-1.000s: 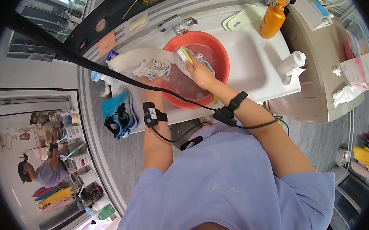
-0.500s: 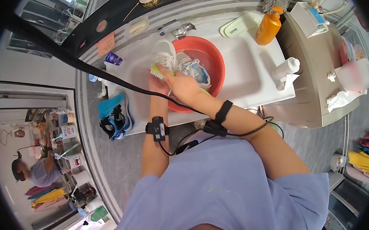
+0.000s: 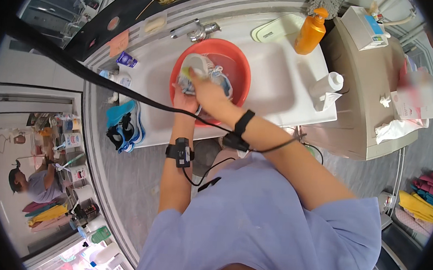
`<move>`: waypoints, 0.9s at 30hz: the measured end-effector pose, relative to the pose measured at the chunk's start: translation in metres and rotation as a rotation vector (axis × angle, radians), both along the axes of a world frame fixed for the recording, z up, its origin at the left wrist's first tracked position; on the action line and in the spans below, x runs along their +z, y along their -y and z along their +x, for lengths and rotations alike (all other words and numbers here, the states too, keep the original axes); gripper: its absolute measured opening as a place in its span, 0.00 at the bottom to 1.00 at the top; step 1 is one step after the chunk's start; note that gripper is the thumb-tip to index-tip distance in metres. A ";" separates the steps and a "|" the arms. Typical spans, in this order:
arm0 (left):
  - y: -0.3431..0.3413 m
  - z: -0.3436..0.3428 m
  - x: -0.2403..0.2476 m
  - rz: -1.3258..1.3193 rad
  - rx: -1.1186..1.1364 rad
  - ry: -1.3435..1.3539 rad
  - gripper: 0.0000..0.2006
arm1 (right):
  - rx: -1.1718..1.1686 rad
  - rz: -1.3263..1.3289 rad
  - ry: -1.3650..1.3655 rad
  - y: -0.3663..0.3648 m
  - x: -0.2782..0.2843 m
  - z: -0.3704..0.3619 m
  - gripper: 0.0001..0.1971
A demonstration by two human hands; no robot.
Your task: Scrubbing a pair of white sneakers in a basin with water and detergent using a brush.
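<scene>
- Over the red basin (image 3: 246, 72), a white shoe (image 3: 196, 62) rests against the left hand (image 3: 184, 101); its fingers are mostly hidden, so I cannot tell whether they pinch
- At that shoe, the right hand (image 3: 207, 90), blurred, has its fingers closed round a yellow-green brush (image 3: 186, 72)
- Within the basin, just beside, a white-and-blue laced shoe (image 3: 223, 81)
- Beneath the basin, a white sink (image 3: 275, 79)
</scene>
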State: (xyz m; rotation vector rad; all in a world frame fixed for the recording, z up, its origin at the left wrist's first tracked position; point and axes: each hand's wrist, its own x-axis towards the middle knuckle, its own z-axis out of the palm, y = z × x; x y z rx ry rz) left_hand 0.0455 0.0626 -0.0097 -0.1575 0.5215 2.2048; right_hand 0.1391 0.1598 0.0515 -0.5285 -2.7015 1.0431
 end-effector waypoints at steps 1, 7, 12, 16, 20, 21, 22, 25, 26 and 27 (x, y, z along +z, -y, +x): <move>0.006 -0.007 -0.011 -0.102 0.033 0.079 0.27 | 0.063 -0.031 -0.012 0.006 0.009 0.013 0.31; 0.041 0.023 0.004 -0.856 -0.064 -1.091 0.18 | 0.159 -0.209 0.005 0.025 0.032 0.054 0.25; 0.025 0.034 0.043 -0.366 -0.059 -0.315 0.22 | -0.012 -0.137 -0.049 0.041 0.032 0.038 0.24; 0.021 0.039 0.042 -0.161 -0.127 -0.166 0.24 | -0.164 -0.057 -0.162 0.046 0.023 0.038 0.25; 0.031 0.060 0.040 -0.157 -0.180 -0.179 0.24 | -0.247 -0.053 0.013 0.062 0.020 0.044 0.30; 0.047 0.057 0.037 -0.178 -0.164 -0.197 0.24 | -0.263 -0.084 -0.048 0.081 0.030 0.053 0.26; 0.054 0.061 0.036 -0.194 -0.165 -0.220 0.24 | -0.280 -0.073 -0.045 0.092 0.028 0.064 0.26; 0.072 0.064 0.038 -0.221 -0.166 -0.271 0.24 | -0.176 -0.103 -0.042 0.122 0.037 0.101 0.28; 0.078 0.064 0.038 -0.225 -0.160 -0.286 0.24 | -0.181 -0.095 -0.042 0.134 0.043 0.112 0.28; 0.078 0.070 0.040 -0.227 -0.171 -0.303 0.24 | -0.179 -0.053 -0.039 0.143 0.048 0.125 0.28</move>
